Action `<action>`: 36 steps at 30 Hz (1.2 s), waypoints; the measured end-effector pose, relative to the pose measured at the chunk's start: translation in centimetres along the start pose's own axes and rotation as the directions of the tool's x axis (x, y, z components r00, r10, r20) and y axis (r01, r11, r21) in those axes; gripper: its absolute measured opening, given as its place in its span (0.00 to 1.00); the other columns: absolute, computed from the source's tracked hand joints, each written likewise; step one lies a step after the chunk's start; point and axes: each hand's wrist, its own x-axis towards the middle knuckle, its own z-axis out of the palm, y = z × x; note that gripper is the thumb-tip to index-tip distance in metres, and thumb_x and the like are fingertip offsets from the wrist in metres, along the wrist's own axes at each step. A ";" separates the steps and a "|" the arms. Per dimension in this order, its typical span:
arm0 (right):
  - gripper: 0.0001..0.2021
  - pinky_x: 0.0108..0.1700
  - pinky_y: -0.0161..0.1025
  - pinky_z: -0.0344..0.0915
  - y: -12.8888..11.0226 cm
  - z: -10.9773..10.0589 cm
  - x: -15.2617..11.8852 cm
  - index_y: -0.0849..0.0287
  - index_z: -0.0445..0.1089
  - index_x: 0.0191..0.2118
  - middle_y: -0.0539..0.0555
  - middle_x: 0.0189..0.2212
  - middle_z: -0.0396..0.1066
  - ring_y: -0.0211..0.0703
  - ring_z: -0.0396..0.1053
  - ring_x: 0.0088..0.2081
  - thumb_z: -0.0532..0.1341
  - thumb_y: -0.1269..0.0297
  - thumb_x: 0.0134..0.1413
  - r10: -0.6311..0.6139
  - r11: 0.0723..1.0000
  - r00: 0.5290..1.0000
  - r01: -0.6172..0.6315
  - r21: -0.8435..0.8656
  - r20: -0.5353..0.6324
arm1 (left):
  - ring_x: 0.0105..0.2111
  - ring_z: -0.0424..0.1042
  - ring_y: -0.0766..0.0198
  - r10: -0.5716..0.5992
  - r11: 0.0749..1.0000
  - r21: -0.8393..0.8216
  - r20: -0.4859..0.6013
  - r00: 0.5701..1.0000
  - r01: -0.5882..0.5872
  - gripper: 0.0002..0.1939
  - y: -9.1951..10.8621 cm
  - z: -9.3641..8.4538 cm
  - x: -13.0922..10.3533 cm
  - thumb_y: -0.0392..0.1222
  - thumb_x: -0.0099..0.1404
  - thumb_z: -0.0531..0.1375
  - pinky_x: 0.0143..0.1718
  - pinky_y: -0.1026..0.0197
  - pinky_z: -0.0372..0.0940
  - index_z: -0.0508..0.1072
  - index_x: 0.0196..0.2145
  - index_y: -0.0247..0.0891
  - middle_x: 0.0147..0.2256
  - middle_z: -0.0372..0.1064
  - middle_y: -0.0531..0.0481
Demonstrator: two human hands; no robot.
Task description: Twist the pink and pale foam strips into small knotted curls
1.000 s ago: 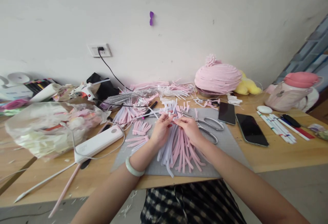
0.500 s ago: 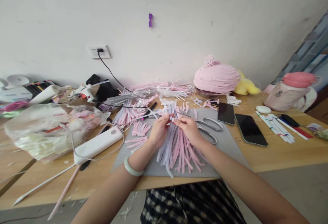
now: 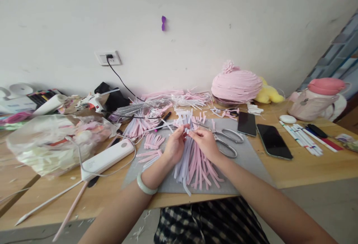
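Observation:
My left hand and my right hand meet above the grey cutting mat, fingertips pinched together. Between them is a small piece of pale pipe cleaner, mostly covered by the fingers. A white strip angles up beside my left fingers. Beneath both hands, pale lavender pipe cleaners and pink pipe cleaners fan towards the table's front edge. Silver-handled scissors lie just past my right hand. Short bent pink pieces rest left of my left hand.
Two phones and several white markers lie at the right, near a pink-lidded jug. A pink wrapped dome stands at the back. On the left are a white power strip, a plastic bag and a glue gun.
My left hand and wrist have shifted slightly right and down. The fingers of both hands stay pinched at the small piece, and the lavender bundle shows a little differently beside my left wrist.

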 end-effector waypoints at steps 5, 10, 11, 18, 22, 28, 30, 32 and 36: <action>0.12 0.30 0.34 0.54 0.1 0.4 -0.4 0.61 0.67 0.17 0.48 0.18 0.58 0.36 0.59 0.24 0.58 0.65 0.47 -0.099 0.993 0.993 0.094 -0.070 -0.065 | 0.25 0.63 0.71 -0.021 0.995 -0.097 -0.014 1.000 0.020 0.05 0.0 0.0 -0.1 0.38 0.55 0.58 0.30 0.66 0.55 0.74 0.28 0.36 0.27 0.70 0.55; 0.11 0.29 0.34 0.54 -0.1 0.6 -0.6 0.61 0.67 0.19 0.48 0.18 0.58 0.36 0.59 0.24 0.57 0.66 0.48 -0.129 0.989 0.988 0.123 -0.080 -0.083 | 0.25 0.65 0.70 -0.009 0.988 -0.153 0.030 0.999 0.013 0.04 0.0 0.1 -0.1 0.36 0.54 0.59 0.34 0.65 0.59 0.74 0.26 0.35 0.25 0.70 0.54; 0.11 0.29 0.34 0.54 -0.1 0.7 -0.6 0.61 0.68 0.19 0.48 0.18 0.58 0.36 0.59 0.24 0.57 0.66 0.48 -0.129 0.989 0.988 0.123 -0.077 -0.088 | 0.26 0.66 0.70 -0.011 0.988 -0.154 0.044 0.999 0.018 0.04 0.0 0.1 -0.1 0.36 0.54 0.59 0.35 0.65 0.59 0.74 0.26 0.34 0.25 0.70 0.54; 0.09 0.30 0.34 0.55 0.2 0.7 -0.6 0.61 0.68 0.20 0.48 0.20 0.58 0.36 0.59 0.25 0.58 0.66 0.48 -0.144 0.989 0.986 0.141 -0.040 -0.088 | 0.27 0.66 0.70 -0.074 0.993 -0.086 0.038 0.997 0.077 0.04 -0.4 -0.1 0.1 0.34 0.53 0.59 0.36 0.66 0.58 0.74 0.25 0.32 0.24 0.70 0.52; 0.09 0.30 0.34 0.55 0.5 0.7 -0.4 0.61 0.69 0.21 0.49 0.20 0.59 0.37 0.60 0.26 0.58 0.66 0.48 -0.136 0.990 0.987 0.133 -0.038 -0.083 | 0.26 0.65 0.71 -0.066 0.997 -0.041 0.033 0.997 0.068 0.04 -0.4 -0.3 0.2 0.32 0.51 0.59 0.32 0.67 0.57 0.74 0.27 0.33 0.23 0.69 0.53; 0.11 0.30 0.35 0.55 0.4 0.5 -0.2 0.60 0.68 0.19 0.48 0.18 0.58 0.37 0.58 0.25 0.58 0.63 0.47 -0.117 0.993 0.992 0.116 -0.022 -0.044 | 0.28 0.67 0.69 0.093 0.992 0.086 -0.024 0.995 -0.090 0.17 0.2 -0.2 0.3 0.31 0.47 0.62 0.28 0.67 0.54 0.70 0.36 0.43 0.25 0.69 0.57; 0.11 0.30 0.35 0.54 0.4 0.4 -0.2 0.60 0.68 0.19 0.48 0.18 0.57 0.37 0.58 0.25 0.58 0.63 0.47 -0.118 0.993 0.992 0.118 -0.015 -0.035 | 0.28 0.67 0.69 0.154 0.978 0.142 0.002 0.988 -0.153 0.13 0.2 -0.3 0.4 0.32 0.46 0.63 0.28 0.67 0.53 0.70 0.32 0.41 0.26 0.70 0.56; 0.11 0.30 0.34 0.54 0.5 0.3 -0.1 0.60 0.68 0.19 0.48 0.19 0.57 0.36 0.57 0.24 0.58 0.64 0.48 -0.127 0.992 0.991 0.127 -0.014 -0.029 | 0.29 0.66 0.69 0.190 0.965 0.181 0.027 0.981 -0.192 0.08 0.2 -0.4 0.5 0.34 0.46 0.63 0.29 0.67 0.53 0.71 0.27 0.39 0.27 0.71 0.54; 0.10 0.29 0.34 0.54 0.8 0.2 0.0 0.60 0.68 0.20 0.48 0.19 0.57 0.36 0.57 0.24 0.58 0.64 0.48 -0.142 0.990 0.989 0.142 -0.001 -0.034 | 0.30 0.66 0.68 0.204 0.947 0.245 0.046 0.978 -0.209 0.03 0.4 -0.7 0.7 0.36 0.46 0.63 0.32 0.66 0.54 0.71 0.22 0.37 0.28 0.71 0.53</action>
